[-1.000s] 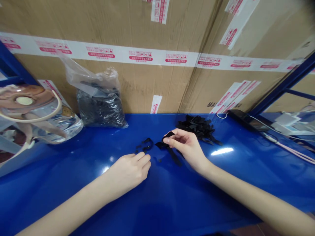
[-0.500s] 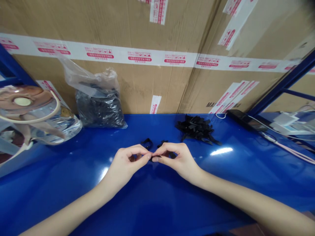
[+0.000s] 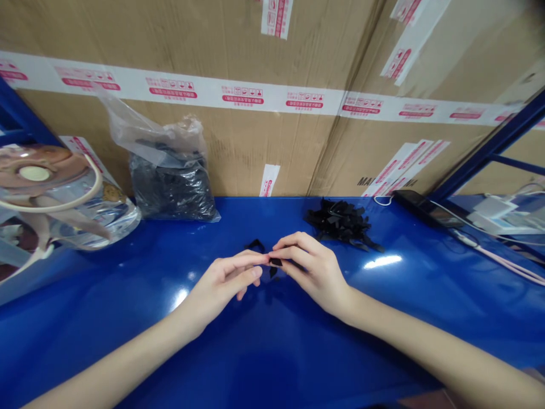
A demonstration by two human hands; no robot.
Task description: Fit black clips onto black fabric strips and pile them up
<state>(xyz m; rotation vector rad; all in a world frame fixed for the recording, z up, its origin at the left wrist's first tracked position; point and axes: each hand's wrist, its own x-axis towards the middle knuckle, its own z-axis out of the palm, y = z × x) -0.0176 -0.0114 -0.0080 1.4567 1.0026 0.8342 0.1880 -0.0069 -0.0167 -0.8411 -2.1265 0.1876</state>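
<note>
My right hand [image 3: 317, 271], back upward and fingers curved, pinches one small black strip [image 3: 276, 262] against its thumb. My left hand [image 3: 225, 279], loosely open with thumb apart, puts a straight forefinger to the strip's left end. Beyond my grip, rightward, lies one black pile [image 3: 338, 221], uncountable; leftward, one plastic bag [image 3: 170, 187]. Behind, cardboard [image 3: 238, 150] reads "MA", the rest partly taped over.

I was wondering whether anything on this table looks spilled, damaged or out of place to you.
Nothing looks spilled or plainly damaged. Slightly untidy, perhaps: one dark piece lies just beyond the left hand, apart from the loose heap of black strips farther right.
</note>
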